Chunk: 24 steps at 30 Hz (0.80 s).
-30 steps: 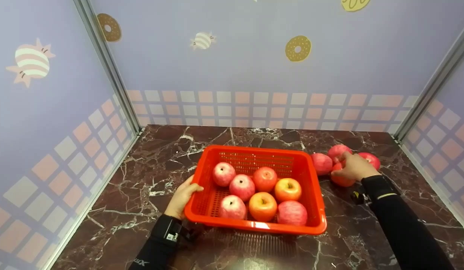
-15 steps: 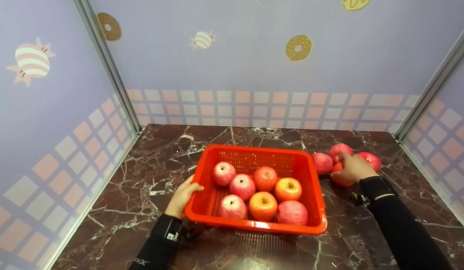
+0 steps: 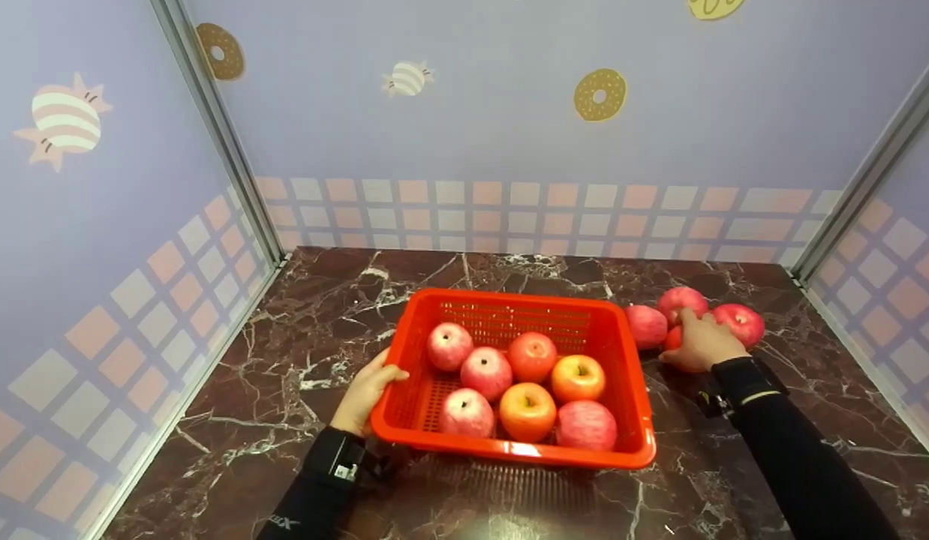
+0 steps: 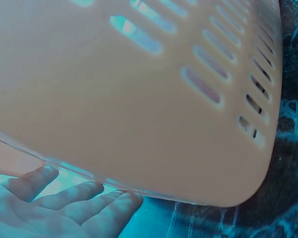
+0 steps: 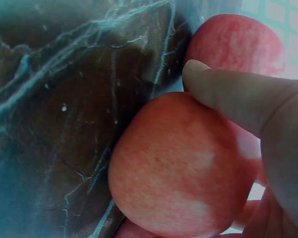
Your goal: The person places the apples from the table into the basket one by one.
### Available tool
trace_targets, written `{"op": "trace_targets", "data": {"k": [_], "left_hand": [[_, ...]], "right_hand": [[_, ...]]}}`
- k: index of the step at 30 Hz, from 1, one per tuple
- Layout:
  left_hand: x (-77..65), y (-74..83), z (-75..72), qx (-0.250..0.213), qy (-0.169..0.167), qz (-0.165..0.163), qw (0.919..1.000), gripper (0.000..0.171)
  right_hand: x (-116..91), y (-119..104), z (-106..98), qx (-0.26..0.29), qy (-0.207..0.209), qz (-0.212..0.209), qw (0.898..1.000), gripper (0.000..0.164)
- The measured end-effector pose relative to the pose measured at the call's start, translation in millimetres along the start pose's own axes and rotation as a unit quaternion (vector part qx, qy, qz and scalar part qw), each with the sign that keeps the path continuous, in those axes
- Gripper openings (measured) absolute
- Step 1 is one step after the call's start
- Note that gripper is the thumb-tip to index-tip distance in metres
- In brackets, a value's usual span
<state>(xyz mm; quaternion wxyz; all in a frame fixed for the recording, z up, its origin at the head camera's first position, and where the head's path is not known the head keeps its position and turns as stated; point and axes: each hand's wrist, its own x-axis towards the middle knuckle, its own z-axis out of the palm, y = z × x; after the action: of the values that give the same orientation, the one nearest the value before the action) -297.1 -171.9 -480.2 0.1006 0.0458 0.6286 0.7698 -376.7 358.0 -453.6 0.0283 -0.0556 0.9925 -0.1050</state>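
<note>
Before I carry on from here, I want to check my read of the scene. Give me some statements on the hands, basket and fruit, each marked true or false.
1. The left hand holds the side of the red basket. True.
2. The right hand is on an apple outside the basket. True.
3. Only three apples show in the basket. False: seven show there.
4. The tabletop is dark with pale veins. True.
5. The apples outside the basket lie to its left in the head view. False: they lie to its right.
6. Both sleeves are white. False: they are black.
</note>
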Motion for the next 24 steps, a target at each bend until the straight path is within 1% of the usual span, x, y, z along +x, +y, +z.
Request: {"op": "trace_targets", "data": {"k": [5, 8, 12, 19, 24], "left_hand": [[0.0, -0.3, -0.7, 0.0, -0.002, 0.001, 1.0, 0.066], [0.1, -0.3, -0.6, -0.001, -0.005, 0.003, 1.0, 0.066], [0.4, -0.6, -0.5, 0.002, 0.0, 0.003, 1.0, 0.065], [0.7, -0.9, 0.2, -0.001, -0.002, 0.002, 1.0, 0.064], [0.1, -0.6, 1.7, -0.003, 0.008, -0.003, 1.0, 0.065]], "right_hand": [[1.3, 0.2, 4.3, 0.004, -0.014, 0.016, 1.0, 0.092], [1.6, 0.4, 6.2, 0.009, -0.019, 0.023, 1.0, 0.095], [1.6, 1.3, 7.5, 0.016, -0.014, 0.024, 0.999, 0.093], [0.0, 3.0, 9.3, 0.016, -0.002, 0.021, 1.0, 0.091], [0.2, 3.7, 9.7, 0.012, 0.003, 0.015, 1.0, 0.089]]}}
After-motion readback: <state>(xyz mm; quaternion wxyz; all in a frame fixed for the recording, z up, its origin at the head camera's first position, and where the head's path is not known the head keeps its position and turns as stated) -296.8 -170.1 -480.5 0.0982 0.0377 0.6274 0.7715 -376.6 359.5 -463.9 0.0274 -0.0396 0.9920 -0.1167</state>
